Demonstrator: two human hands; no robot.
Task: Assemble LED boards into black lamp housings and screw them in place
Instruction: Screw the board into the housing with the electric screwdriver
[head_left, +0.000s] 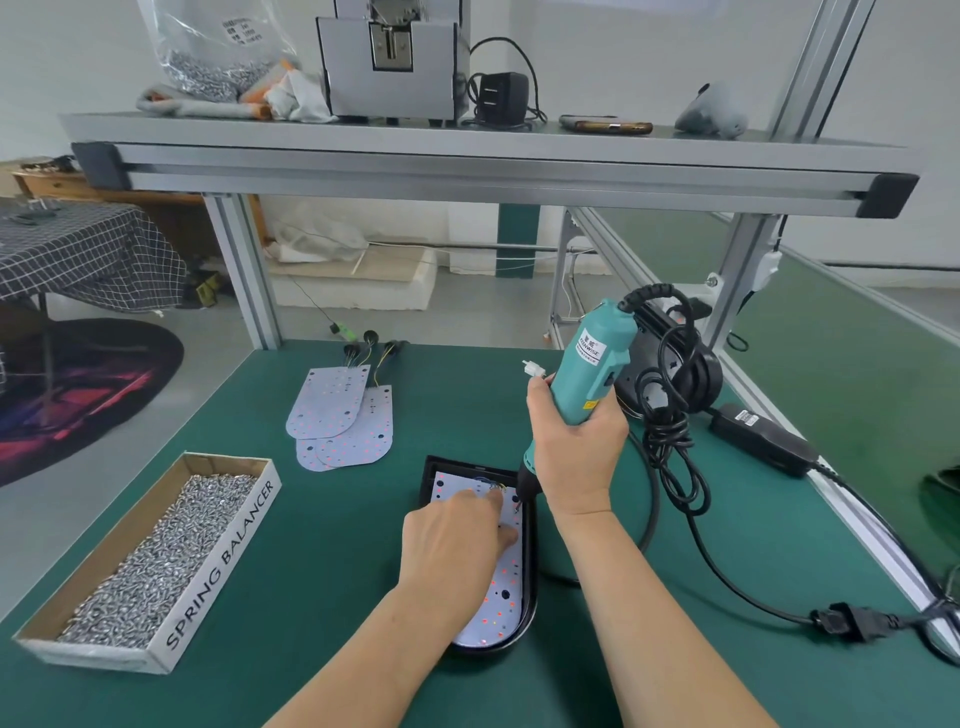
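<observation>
left grip (452, 540): fingers laid out, pressing LED board (501, 597), which sits in black housing (531, 551) beneath it | right grip (576, 447): wrapped round teal screwdriver (592, 364), tip down at the board just beside left fingertips (496, 500) | screw box (150, 561): well left of left grip, on counter (322, 571)

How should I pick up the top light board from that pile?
Probably pinch the top LED board by its thin rim at the rounded near end, coming from the person's side. It lies flat on the other boards, LEDs dot its face, and wires trail from the far end.
</observation>
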